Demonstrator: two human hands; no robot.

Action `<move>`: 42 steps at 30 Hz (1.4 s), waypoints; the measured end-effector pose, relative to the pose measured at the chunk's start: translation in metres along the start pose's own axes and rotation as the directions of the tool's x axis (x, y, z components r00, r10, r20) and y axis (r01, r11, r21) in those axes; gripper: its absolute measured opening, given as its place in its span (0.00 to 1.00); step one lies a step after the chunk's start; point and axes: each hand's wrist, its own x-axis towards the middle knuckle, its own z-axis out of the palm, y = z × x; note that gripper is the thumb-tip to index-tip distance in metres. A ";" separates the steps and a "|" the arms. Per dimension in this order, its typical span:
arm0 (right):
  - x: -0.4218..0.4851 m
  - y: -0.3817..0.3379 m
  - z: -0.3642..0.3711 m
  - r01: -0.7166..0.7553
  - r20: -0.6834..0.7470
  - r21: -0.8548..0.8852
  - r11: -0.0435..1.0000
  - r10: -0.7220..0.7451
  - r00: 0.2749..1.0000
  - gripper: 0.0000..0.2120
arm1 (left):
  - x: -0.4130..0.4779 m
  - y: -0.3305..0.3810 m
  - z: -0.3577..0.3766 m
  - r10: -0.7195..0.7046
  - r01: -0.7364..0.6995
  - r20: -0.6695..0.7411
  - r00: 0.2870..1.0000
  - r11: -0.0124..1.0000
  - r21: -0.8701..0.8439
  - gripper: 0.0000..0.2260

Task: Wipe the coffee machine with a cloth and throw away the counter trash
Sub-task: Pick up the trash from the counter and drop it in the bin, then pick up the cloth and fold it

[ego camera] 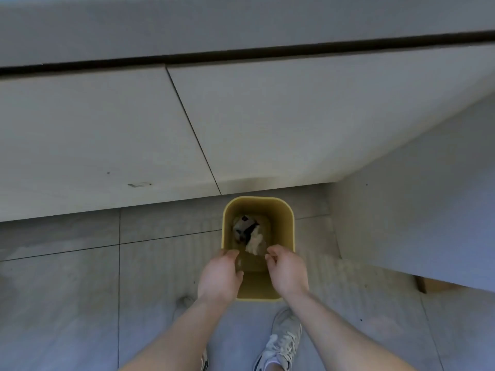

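A yellow rectangular trash bin [284, 210] stands on the floor right below me. Crumpled trash [250, 234], white paper with dark and tan bits, lies at its bottom. My left hand [221, 274] hovers over the bin's near left rim, fingers loosely curled and holding nothing that I can see. My right hand [288, 270] hovers over the near right part of the bin, fingers bent and slightly apart, also holding nothing. Neither the coffee machine nor a cloth is in view.
White cabinet fronts [107, 135] under a counter edge fill the upper half. A white panel [428, 210] rises at the right. Grey floor tiles [80, 303] lie around the bin. My grey sneaker [285, 341] stands just behind the bin. A brown box corner [439, 286] shows at right.
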 end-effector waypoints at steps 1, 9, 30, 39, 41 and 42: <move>-0.001 0.001 0.000 0.001 0.010 -0.001 1.000 -0.001 1.000 0.08 | -0.001 -0.002 -0.001 0.008 -0.008 -0.004 1.000 1.000 0.024 0.21; -0.004 -0.013 -0.015 0.029 0.007 -0.080 0.996 -0.029 1.000 0.10 | -0.006 0.005 -0.015 0.137 -0.108 -0.102 0.985 0.962 0.249 0.20; -0.082 -0.110 -0.156 0.319 -0.010 -0.224 0.921 -0.330 0.944 0.16 | -0.113 0.041 -0.158 0.205 -0.139 -0.180 0.962 0.936 0.323 0.20; -0.144 -0.217 -0.265 0.476 -0.033 -0.247 0.844 -0.498 0.866 0.19 | -0.206 0.045 -0.271 0.123 -0.004 -0.404 0.906 0.959 0.283 0.23; -0.149 -0.243 -0.283 0.522 -0.011 -0.259 0.813 -0.543 0.840 0.18 | -0.219 0.046 -0.298 0.110 0.033 -0.464 0.879 0.956 0.290 0.23; -0.152 -0.255 -0.290 0.540 -0.002 -0.269 0.797 -0.561 0.828 0.19 | -0.225 0.046 -0.309 0.105 0.045 -0.491 0.865 0.958 0.283 0.23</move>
